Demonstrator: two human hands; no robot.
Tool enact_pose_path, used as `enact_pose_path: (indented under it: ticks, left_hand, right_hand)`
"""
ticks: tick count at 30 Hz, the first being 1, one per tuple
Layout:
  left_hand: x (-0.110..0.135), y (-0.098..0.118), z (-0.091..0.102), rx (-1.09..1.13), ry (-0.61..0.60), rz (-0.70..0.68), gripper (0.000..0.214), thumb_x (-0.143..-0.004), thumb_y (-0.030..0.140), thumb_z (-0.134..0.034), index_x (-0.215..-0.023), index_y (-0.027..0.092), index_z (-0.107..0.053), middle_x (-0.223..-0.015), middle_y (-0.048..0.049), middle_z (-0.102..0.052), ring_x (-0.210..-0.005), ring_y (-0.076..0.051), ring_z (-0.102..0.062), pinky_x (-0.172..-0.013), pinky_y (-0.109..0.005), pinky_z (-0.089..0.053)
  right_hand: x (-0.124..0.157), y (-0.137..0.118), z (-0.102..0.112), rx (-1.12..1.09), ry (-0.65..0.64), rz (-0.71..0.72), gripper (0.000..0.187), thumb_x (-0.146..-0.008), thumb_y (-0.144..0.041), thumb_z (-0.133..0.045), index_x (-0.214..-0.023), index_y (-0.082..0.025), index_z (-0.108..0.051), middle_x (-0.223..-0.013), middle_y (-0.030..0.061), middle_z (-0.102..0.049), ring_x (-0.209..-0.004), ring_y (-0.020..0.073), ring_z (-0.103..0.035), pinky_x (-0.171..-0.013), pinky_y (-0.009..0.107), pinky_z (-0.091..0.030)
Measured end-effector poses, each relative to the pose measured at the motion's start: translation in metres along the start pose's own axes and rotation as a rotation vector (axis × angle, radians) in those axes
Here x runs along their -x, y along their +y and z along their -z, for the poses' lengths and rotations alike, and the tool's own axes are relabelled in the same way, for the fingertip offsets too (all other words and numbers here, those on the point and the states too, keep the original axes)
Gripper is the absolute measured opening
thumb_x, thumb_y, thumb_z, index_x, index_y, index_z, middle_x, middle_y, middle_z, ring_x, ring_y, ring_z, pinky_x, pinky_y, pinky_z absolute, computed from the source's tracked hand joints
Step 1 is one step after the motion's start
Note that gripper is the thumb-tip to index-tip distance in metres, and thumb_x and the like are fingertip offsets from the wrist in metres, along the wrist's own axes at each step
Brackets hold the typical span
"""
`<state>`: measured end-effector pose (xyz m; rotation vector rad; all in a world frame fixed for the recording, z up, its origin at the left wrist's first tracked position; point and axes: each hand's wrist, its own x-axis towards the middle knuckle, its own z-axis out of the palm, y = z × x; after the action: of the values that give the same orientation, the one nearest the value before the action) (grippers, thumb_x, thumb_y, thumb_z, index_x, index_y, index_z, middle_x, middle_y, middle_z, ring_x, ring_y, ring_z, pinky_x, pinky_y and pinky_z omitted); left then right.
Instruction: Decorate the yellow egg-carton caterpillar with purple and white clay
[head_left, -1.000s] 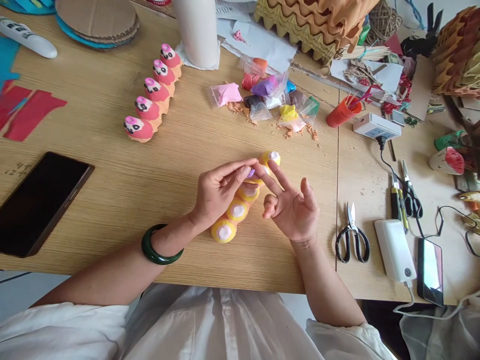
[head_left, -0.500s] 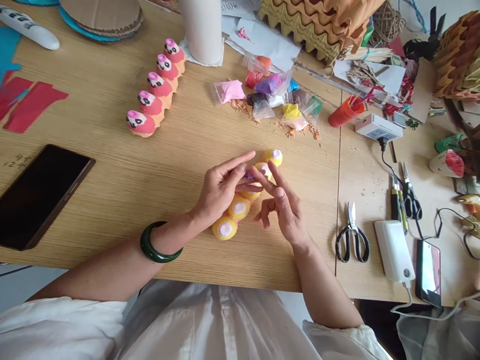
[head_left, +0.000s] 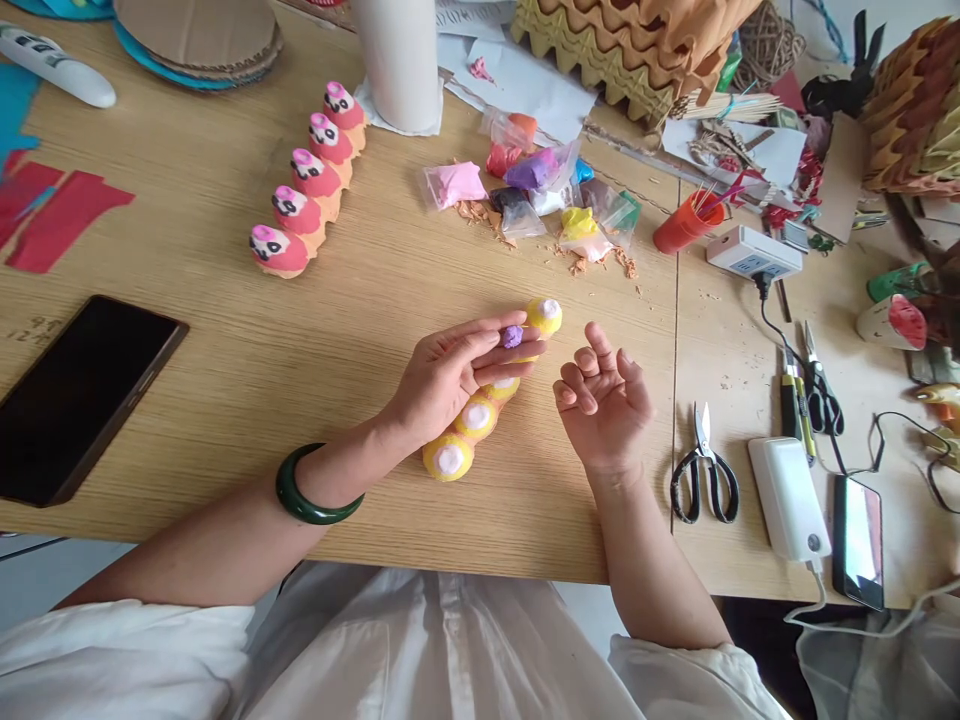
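Note:
A small lump of purple modelling clay rests on the outstretched fingers of my left hand, near their tips. Beneath that hand lies a strip cut from an egg carton, its bumps covered yellow with a pale pink patch on each; my fingers hide part of it. To the right of the strip my right hand is raised, palm up, fingers loosely bent and apart, holding nothing. Up and to the left stands a second egg-carton strip, coloured red with pink snouts and black-and-white faces.
Clay packets lie beyond my hands, with orange crumbs around them. On the right are scissors, a power bank and an orange cup. A large black phone lies left. Stacked egg trays stand at the back.
My right hand has drawn away to the right from my left hand and turned palm up. The purple clay now shows plainly on my left fingers.

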<state>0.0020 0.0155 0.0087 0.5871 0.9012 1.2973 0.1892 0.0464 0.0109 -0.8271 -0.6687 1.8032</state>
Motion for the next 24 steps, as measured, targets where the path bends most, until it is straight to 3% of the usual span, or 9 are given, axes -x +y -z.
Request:
enact_pose_path:
  ticks: [4, 7, 10, 12, 14, 16, 19, 21, 24]
  left_hand:
    - [0.0, -0.002, 0.003, -0.068, 0.028, 0.014, 0.03, -0.085, 0.043, -0.09, -0.111, 0.03, -0.081, -0.115, -0.0028, -0.084, -0.112, -0.027, -0.082, -0.096, -0.045, -0.071]
    - [0.0, -0.003, 0.005, -0.12, 0.042, 0.023, 0.032, -0.08, 0.051, -0.094, -0.091, 0.025, -0.078, -0.091, -0.003, -0.083, -0.078, -0.022, -0.082, -0.074, -0.039, -0.071]
    - [0.002, -0.001, 0.005, -0.128, 0.055, 0.053, 0.048, -0.074, 0.061, -0.094, -0.071, 0.022, -0.066, -0.068, 0.0006, -0.073, -0.046, -0.014, -0.063, -0.049, -0.032, -0.059]
    - [0.003, 0.001, 0.004, -0.117, 0.039, 0.07, 0.054, -0.076, 0.065, -0.092, -0.066, 0.02, -0.062, -0.062, 0.0016, -0.068, -0.04, -0.01, -0.055, -0.043, -0.029, -0.054]
    - [0.004, 0.003, 0.002, -0.11, -0.011, 0.091, 0.048, -0.079, 0.061, -0.091, -0.072, 0.019, -0.069, -0.069, -0.0005, -0.074, -0.047, -0.012, -0.064, -0.049, -0.028, -0.06]
    - [0.007, 0.006, -0.001, -0.086, -0.082, 0.115, 0.037, -0.081, 0.053, -0.093, -0.088, 0.019, -0.079, -0.089, -0.005, -0.083, -0.069, -0.019, -0.079, -0.067, -0.032, -0.07]
    - [0.013, 0.011, -0.007, -0.083, -0.178, 0.121, 0.036, -0.086, 0.049, -0.089, -0.107, 0.02, -0.084, -0.117, -0.0096, -0.084, -0.104, -0.028, -0.084, -0.095, -0.042, -0.072]
    - [0.02, 0.013, -0.013, -0.137, -0.219, 0.104, 0.035, -0.092, 0.049, -0.084, -0.113, 0.021, -0.084, -0.126, -0.0104, -0.082, -0.116, -0.031, -0.081, -0.104, -0.047, -0.069]
    - [0.033, 0.007, -0.027, -0.212, -0.311, 0.061, 0.033, -0.101, 0.048, -0.073, -0.122, 0.024, -0.082, -0.134, -0.0089, -0.079, -0.129, -0.032, -0.075, -0.111, -0.05, -0.066]
  right_hand:
    - [-0.004, 0.001, 0.007, -0.009, 0.035, -0.025, 0.018, -0.089, -0.04, -0.07, -0.101, -0.031, -0.081, -0.076, -0.0072, -0.073, -0.048, 0.0098, -0.033, -0.055, 0.022, -0.055]
    - [-0.005, 0.003, 0.011, 0.062, 0.034, -0.037, 0.019, -0.093, -0.042, -0.066, -0.103, -0.032, -0.078, -0.078, -0.0058, -0.072, -0.049, 0.0116, -0.035, -0.057, 0.026, -0.057]
    - [-0.005, 0.004, 0.012, 0.101, 0.013, -0.048, 0.019, -0.093, -0.042, -0.065, -0.105, -0.032, -0.077, -0.079, -0.0053, -0.071, -0.05, 0.0112, -0.036, -0.059, 0.027, -0.057]
    - [-0.005, 0.004, 0.01, 0.107, 0.005, -0.054, 0.02, -0.092, -0.041, -0.066, -0.105, -0.031, -0.077, -0.078, -0.0051, -0.069, -0.051, 0.0108, -0.036, -0.059, 0.027, -0.056]
    - [-0.002, 0.006, 0.006, 0.123, 0.019, -0.03, 0.021, -0.091, -0.041, -0.065, -0.104, -0.03, -0.078, -0.079, -0.0037, -0.068, -0.054, 0.0111, -0.041, -0.061, 0.027, -0.057]
    - [0.003, 0.009, 0.001, 0.197, 0.066, 0.065, 0.021, -0.093, -0.044, -0.065, -0.103, -0.031, -0.079, -0.087, -0.0007, -0.071, -0.067, 0.013, -0.056, -0.071, 0.028, -0.06]
    - [0.014, 0.014, -0.006, 0.424, 0.168, 0.301, 0.024, -0.097, -0.052, -0.064, -0.108, -0.036, -0.078, -0.114, 0.0024, -0.075, -0.113, 0.0213, -0.069, -0.097, 0.036, -0.061]
    - [0.02, 0.012, -0.009, 0.579, 0.206, 0.414, 0.028, -0.097, -0.058, -0.063, -0.116, -0.042, -0.076, -0.134, 0.0004, -0.072, -0.143, 0.028, -0.059, -0.105, 0.042, -0.059]
    - [0.024, 0.004, -0.016, 0.767, 0.163, 0.543, 0.037, -0.102, -0.062, -0.051, -0.13, -0.051, -0.072, -0.155, -0.0085, -0.062, -0.164, 0.031, -0.039, -0.112, 0.047, -0.056]
